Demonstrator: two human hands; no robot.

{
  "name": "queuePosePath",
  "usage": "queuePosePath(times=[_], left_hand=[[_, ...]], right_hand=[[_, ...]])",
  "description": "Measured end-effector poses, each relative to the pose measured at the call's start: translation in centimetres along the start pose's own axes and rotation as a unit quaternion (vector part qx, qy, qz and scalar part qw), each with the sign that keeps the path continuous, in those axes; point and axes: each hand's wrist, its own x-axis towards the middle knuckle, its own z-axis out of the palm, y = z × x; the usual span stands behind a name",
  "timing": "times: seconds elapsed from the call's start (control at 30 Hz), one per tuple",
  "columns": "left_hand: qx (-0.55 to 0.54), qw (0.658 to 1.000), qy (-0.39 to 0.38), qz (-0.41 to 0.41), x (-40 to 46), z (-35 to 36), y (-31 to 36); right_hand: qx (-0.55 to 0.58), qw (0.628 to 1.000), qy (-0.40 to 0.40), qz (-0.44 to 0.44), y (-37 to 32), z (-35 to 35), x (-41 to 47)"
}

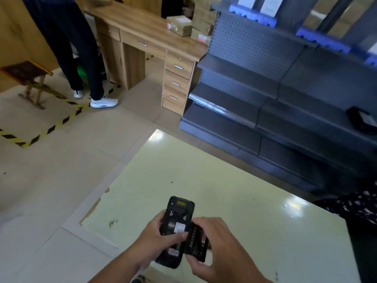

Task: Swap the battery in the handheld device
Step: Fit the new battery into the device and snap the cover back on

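Observation:
A black handheld device (177,218) lies back-up in my left hand (156,240), above the near part of a pale green table (214,180). Its battery bay is uncovered and shows white labels inside. My right hand (220,250) grips a flat black battery (196,243), tilted on edge at the right side of the bay and touching the device. Another flat black object (362,119) lies on a dark shelf at the far right; I cannot tell what it is.
Dark metal shelving (285,94) stands behind the table on the right. A wooden desk (146,37) with drawers and cardboard boxes (179,25) stands at the back. A person's legs (81,58) are beside it, near yellow-black floor tape (51,127) and a wooden stool (28,76).

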Motion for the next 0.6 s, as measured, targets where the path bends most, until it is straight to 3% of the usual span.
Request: queuePosePath(times=[0.13,0.23,0.47,0.6], left_hand=[[-0.166,0.979,-0.086,-0.085,-1.7,2.8,2.2],[-0.254,0.955,-0.101,-0.119,-1.4,4.0,2.8],[-0.293,0.946,-0.052,-0.128,-0.3,5.1,3.5],[-0.305,0.943,-0.046,-0.121,0.0,5.4,3.5]], right_hand=[[-0.004,0.999,0.018,-0.028,-1.0,-0.5,0.2],[-0.045,0.998,0.002,-0.051,-1.0,-0.2,0.5],[-0.127,0.986,0.052,-0.097,-1.1,-0.1,0.9],[-0.17,0.98,0.068,-0.077,-1.6,-0.3,0.7]])
